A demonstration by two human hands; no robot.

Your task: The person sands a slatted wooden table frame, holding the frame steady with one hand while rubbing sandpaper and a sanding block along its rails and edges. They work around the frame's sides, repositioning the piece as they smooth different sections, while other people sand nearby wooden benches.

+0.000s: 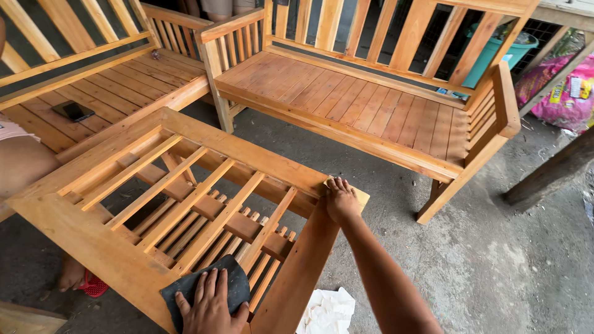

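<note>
A slatted wooden table frame stands in front of me, with open bars across its top and a lower shelf of slats. My left hand lies flat on a dark sheet of sandpaper at the frame's near edge, fingers spread over it. My right hand reaches out to the frame's far right corner and presses a small pale piece of sandpaper against the wood.
Two slatted wooden benches stand behind the table; a dark phone lies on the left one. A white crumpled cloth is on the concrete floor. My knee, a foot in a red sandal, a teal bucket and pink bags are around.
</note>
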